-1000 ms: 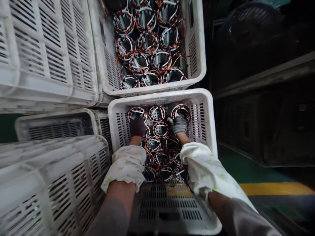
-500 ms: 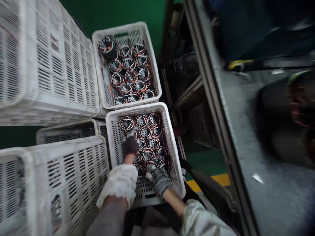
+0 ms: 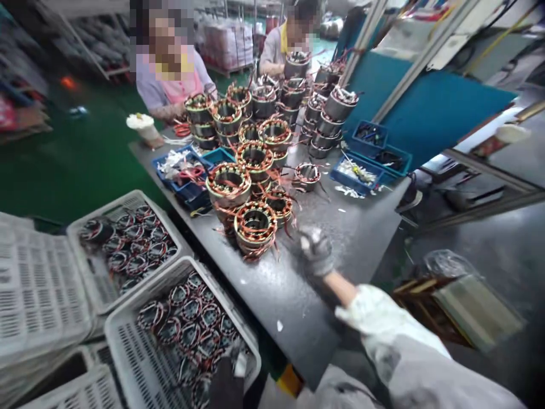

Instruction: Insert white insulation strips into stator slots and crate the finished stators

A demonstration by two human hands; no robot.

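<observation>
One upright coil stack (image 3: 252, 243), just left of your nearer right hand (image 3: 315, 253); left hand (image 3: 227, 382) at crate (image 3: 140, 358); both grips unclear.

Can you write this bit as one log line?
right hand: gloved, over table, near stacked rings | left hand: gloved, at nearer ring-filled crate | both grips: unclear

grey metal tabletop (image 3: 293, 301), smooth, semi-glossy. ribbed white plastic crate (image 3: 147, 363), matt. grey knitted cloth glove (image 3: 317, 254), rough-looking. blue plastic tray (image 3: 355, 180), slightly glossy.
</observation>
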